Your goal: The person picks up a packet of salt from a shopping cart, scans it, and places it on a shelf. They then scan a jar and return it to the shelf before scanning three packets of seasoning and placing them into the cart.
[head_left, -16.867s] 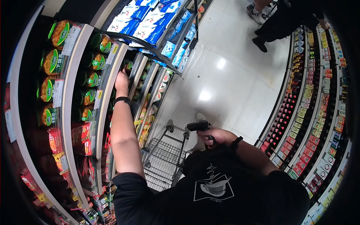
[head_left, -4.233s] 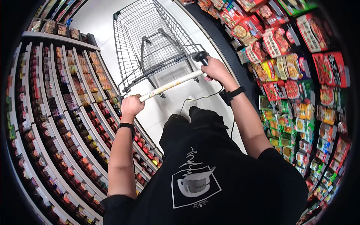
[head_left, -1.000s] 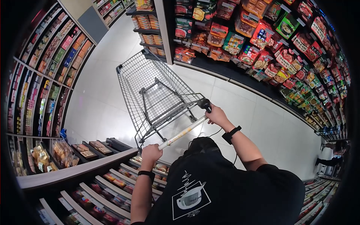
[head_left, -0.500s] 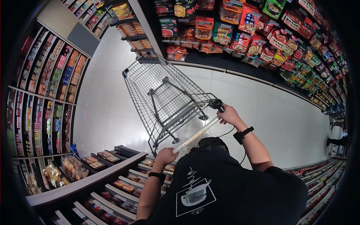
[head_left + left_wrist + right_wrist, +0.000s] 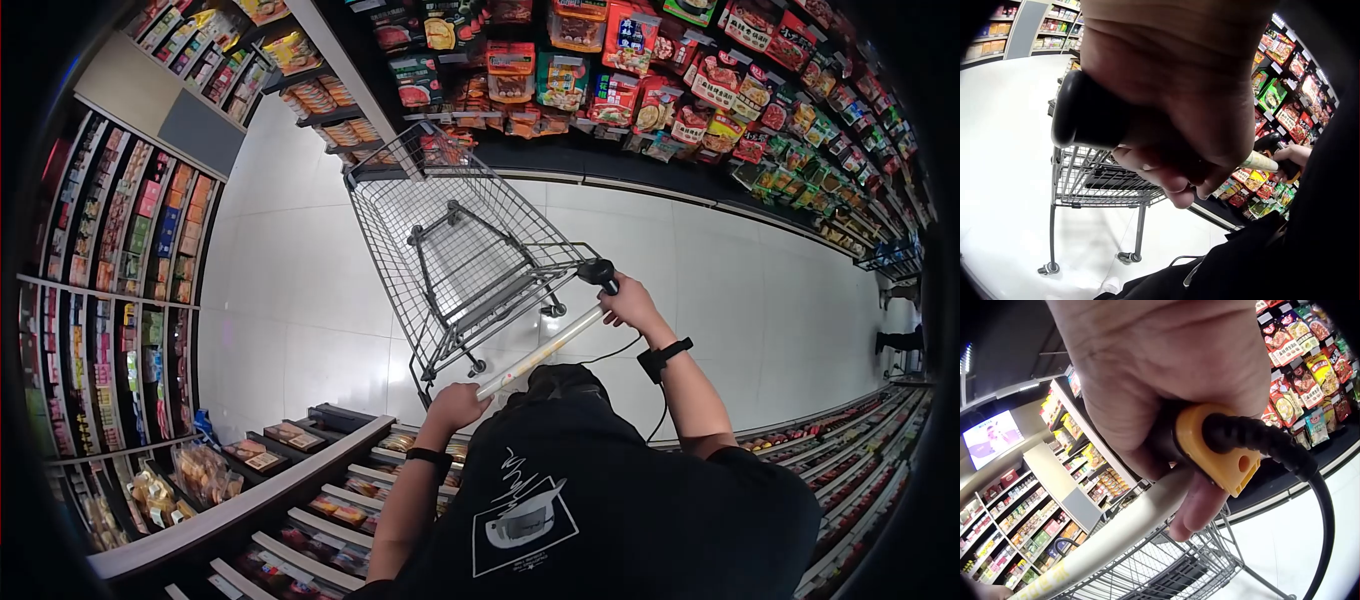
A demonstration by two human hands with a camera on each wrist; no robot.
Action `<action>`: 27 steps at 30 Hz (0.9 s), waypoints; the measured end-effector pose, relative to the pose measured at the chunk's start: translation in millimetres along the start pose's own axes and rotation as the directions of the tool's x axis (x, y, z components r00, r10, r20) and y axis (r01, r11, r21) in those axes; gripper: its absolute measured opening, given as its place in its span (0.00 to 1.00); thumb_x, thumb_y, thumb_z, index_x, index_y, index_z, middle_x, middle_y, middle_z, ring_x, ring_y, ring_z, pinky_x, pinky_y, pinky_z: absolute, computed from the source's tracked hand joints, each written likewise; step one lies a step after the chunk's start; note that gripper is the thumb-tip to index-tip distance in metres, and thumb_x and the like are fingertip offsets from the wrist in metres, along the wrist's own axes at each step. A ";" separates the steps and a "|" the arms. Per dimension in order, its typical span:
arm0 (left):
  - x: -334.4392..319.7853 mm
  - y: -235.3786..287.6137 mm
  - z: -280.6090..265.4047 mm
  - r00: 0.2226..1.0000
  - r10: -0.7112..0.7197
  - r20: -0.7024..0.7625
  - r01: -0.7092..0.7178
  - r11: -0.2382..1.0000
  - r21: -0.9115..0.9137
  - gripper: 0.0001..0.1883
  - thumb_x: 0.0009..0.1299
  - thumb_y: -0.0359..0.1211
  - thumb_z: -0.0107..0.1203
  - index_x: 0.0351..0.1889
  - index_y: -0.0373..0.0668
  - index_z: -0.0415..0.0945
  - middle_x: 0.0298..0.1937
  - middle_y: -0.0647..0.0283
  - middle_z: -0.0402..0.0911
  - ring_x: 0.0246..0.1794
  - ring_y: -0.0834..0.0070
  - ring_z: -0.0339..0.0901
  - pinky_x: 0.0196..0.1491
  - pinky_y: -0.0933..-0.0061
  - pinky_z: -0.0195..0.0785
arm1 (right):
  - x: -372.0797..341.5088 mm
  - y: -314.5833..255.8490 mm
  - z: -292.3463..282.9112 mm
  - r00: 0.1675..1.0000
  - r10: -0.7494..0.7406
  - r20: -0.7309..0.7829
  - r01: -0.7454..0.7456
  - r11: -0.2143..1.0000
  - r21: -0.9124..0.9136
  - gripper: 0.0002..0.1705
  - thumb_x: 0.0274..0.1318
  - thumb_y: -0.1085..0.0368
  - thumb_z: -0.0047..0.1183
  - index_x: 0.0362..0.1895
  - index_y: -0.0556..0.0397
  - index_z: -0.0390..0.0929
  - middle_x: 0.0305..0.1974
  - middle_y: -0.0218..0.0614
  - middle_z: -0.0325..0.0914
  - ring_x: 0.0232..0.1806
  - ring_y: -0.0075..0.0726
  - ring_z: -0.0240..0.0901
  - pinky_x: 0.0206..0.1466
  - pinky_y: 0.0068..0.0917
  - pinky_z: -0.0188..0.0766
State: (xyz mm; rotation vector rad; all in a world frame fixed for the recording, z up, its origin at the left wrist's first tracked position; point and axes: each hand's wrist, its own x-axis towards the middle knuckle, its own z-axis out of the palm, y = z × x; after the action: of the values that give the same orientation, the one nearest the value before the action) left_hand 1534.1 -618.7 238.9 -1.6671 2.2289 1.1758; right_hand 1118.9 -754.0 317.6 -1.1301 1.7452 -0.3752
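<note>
A: Compared with half a second ago, the grey metal wire shopping cart [image 5: 487, 300] has shifted to the right in the head view, together with both hands. The wall of red and green plastic food bags [image 5: 650, 70], beyond the right hand, now appears further to the left.

B: How does the cart look?

A: Its basket is an open mesh, so the pale, shiny floor [image 5: 290, 260] is seen through it. Below the mesh there is a dark frame on small wheels [image 5: 1050, 269].

B: And where does it stand?

A: Directly ahead of the two hands. Its straight white handle bar [image 5: 540, 354], with yellow print, runs from one hand towards the other.

B: In which state are the hands?

A: The left hand [image 5: 458, 407] is curled round the bar near its end, and a black rounded plastic end piece [image 5: 1072, 112] sticks out just beside it. The right hand [image 5: 626, 303] has its fingers wrapped round a black handheld device [image 5: 597, 271] with an orange-yellow plastic base [image 5: 1229, 478]. From this base a black cable [image 5: 1324, 512] hangs below the hand. Whether this hand also grips the bar, I cannot tell.
</note>
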 end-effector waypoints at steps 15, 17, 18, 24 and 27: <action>35.3 45.1 -8.4 0.995 0.089 0.036 -0.094 0.981 0.167 0.18 0.74 0.48 0.58 0.41 0.43 0.87 0.35 0.48 0.90 0.40 0.45 0.89 0.47 0.44 0.83 | -27.6 53.7 -39.3 0.991 0.062 -0.120 -0.055 0.997 0.058 0.27 0.67 0.64 0.61 0.69 0.59 0.77 0.35 0.43 0.89 0.28 0.37 0.90 0.31 0.33 0.88; 38.2 39.7 -10.8 0.993 0.105 0.052 -0.114 0.970 0.213 0.17 0.74 0.47 0.57 0.42 0.44 0.87 0.35 0.49 0.90 0.40 0.46 0.89 0.47 0.45 0.83 | -35.4 66.6 -38.0 0.992 0.046 -0.120 -0.037 0.996 0.077 0.27 0.69 0.64 0.61 0.68 0.58 0.78 0.35 0.43 0.89 0.28 0.37 0.91 0.31 0.33 0.87; 38.6 37.2 -12.9 0.991 0.119 0.056 -0.129 0.964 0.232 0.17 0.73 0.47 0.57 0.42 0.44 0.87 0.35 0.49 0.90 0.40 0.46 0.89 0.47 0.45 0.83 | -40.6 69.2 -36.4 0.992 0.037 -0.119 -0.027 0.996 0.086 0.26 0.69 0.63 0.61 0.68 0.58 0.78 0.35 0.43 0.89 0.28 0.37 0.91 0.31 0.33 0.87; 44.7 29.7 -37.3 0.983 0.115 0.146 -0.159 0.927 0.340 0.17 0.72 0.46 0.58 0.45 0.45 0.88 0.38 0.52 0.92 0.43 0.50 0.91 0.49 0.47 0.84 | -71.0 78.2 -28.7 0.992 0.058 -0.114 -0.051 0.997 0.063 0.26 0.72 0.62 0.64 0.67 0.61 0.76 0.36 0.41 0.88 0.29 0.37 0.91 0.29 0.31 0.86; 49.9 30.2 -51.4 0.979 0.099 0.177 -0.158 0.919 0.361 0.17 0.72 0.47 0.57 0.46 0.46 0.88 0.39 0.51 0.92 0.45 0.50 0.90 0.51 0.47 0.84 | -77.7 82.0 -22.1 0.988 0.080 -0.129 -0.067 0.993 0.098 0.23 0.71 0.61 0.64 0.62 0.61 0.78 0.35 0.44 0.89 0.28 0.39 0.91 0.31 0.34 0.86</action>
State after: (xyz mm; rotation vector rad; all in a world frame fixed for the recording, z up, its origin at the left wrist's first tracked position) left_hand 1506.4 -686.9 264.0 -1.2547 2.3101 0.8024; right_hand 1064.0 -652.9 315.9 -0.9901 1.8601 -0.4915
